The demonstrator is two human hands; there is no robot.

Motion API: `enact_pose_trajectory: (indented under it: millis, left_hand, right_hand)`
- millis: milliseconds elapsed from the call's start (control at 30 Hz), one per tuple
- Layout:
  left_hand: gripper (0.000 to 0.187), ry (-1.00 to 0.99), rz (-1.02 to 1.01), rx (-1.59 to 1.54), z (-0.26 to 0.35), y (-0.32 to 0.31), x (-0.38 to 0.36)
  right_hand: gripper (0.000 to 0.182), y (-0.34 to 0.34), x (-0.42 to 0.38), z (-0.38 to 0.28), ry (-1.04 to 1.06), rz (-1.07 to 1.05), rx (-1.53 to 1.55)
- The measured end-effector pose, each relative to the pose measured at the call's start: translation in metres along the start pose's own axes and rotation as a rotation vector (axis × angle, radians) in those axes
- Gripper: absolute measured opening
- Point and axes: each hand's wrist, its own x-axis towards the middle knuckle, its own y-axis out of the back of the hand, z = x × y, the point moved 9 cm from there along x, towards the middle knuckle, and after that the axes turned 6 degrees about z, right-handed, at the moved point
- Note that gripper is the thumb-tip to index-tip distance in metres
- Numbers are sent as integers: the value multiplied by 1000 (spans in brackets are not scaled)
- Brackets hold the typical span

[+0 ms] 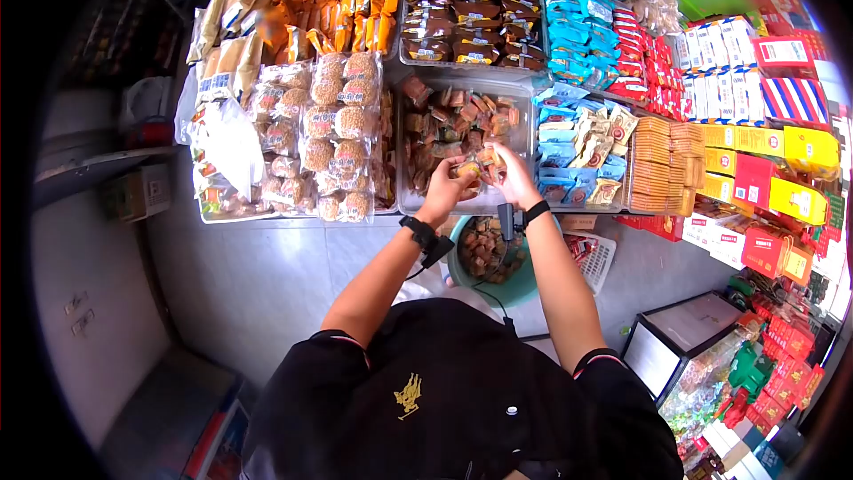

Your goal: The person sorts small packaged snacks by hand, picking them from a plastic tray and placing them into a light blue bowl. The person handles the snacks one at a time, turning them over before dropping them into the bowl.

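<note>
My left hand and my right hand are close together over the front of a clear plastic tray. The tray holds many small brown snacks in clear wrappers. Fingers of both hands are closed round small wrapped snacks of the same kind; exactly how many is hidden. Just below the tray, near the floor, a green tub holds more wrapped snacks. Black straps are on both wrists.
Packs of sesame-covered pastries lie left of the tray, beside a white plastic bag. Brown packets are behind it. Blue packets and stacked biscuits are to the right. A white basket stands beside the tub.
</note>
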Motion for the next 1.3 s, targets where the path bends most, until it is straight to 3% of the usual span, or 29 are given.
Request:
enact_pose_trajectory:
  millis: [33,300,600,1000,1033,1200,1300]
  left_hand:
    - [50,38,-37,-33,6,-3,-11]
    - [42,103,-222,51,15,-45,-88]
    - [29,102,-317,81,-53,-107,-147]
    - [40,184,-682,190,-154,-208,-235]
    - [37,244,-669,162,-167,-213,-236]
    - [22,199,-717,216,-215,-230,-242]
    - [26,432,-655,57,-250,-232,-245]
  right_hand:
    - [32,4,-7,6,-94,-11,57]
    - [41,17,-101,-3,-33,-219,289]
    - [38,88,-191,25,-50,-220,500]
    - [38,240,-277,83,33,-175,632]
    - [36,259,-272,95,43,-87,627]
    - [31,289,-308,107,110,-162,612]
    - [30,310,-323,117,152,-143,518]
